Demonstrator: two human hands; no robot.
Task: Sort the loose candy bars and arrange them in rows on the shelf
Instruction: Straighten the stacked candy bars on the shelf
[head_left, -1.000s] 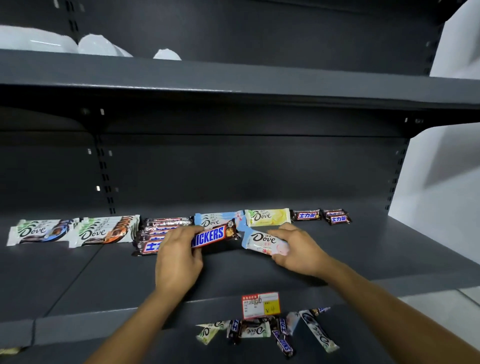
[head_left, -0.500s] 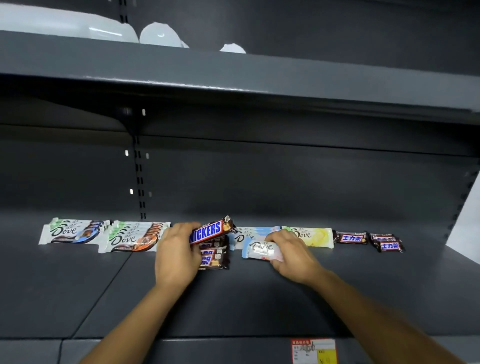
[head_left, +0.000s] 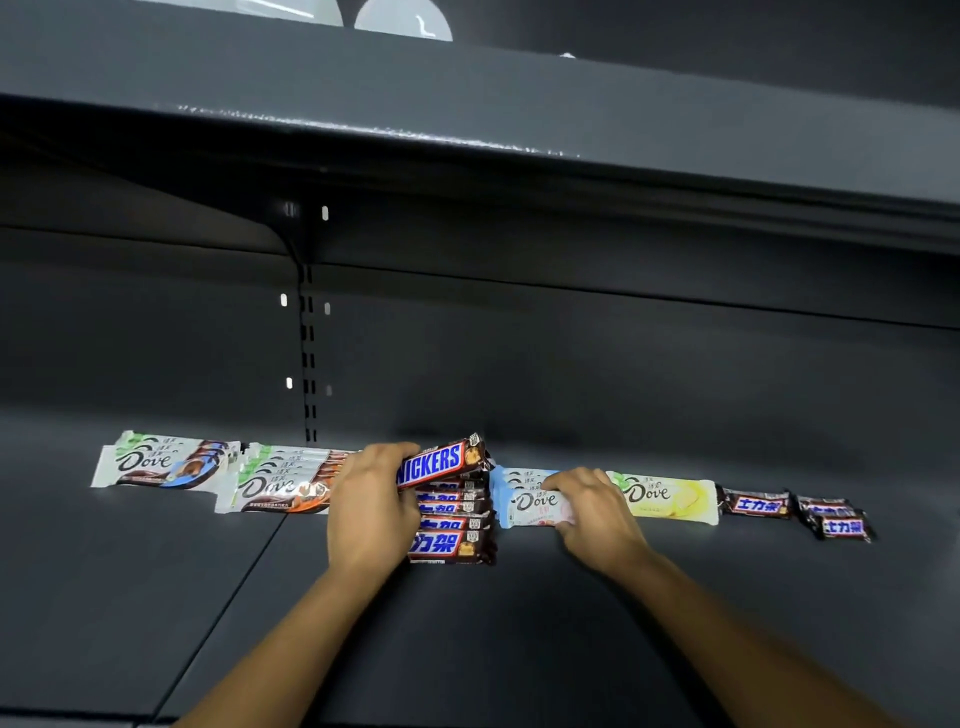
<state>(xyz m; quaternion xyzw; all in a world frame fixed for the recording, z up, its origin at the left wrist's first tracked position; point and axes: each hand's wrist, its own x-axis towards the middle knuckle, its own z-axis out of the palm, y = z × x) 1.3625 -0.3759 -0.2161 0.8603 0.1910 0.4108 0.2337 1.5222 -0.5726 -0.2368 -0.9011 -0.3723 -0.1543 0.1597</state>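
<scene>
Dove wrappers (head_left: 535, 503), NICKERS bar (head_left: 441, 462)

One row is laid across the shelf (head_left: 519, 649). From left to right are placed: two Dove stacks (head_left: 156, 462), a Snickers stack (head_left: 452, 540) with one Snickers bar (head_left: 441, 460) raised above its rear, the middle Dove bars (head_left: 530, 501), a single Dove bar (head_left: 670, 499) and small bars (head_left: 758, 504).

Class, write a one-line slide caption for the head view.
Left hand holds a Snickers bar over the stack; right hand grips a Dove bar on the shelf.
</scene>
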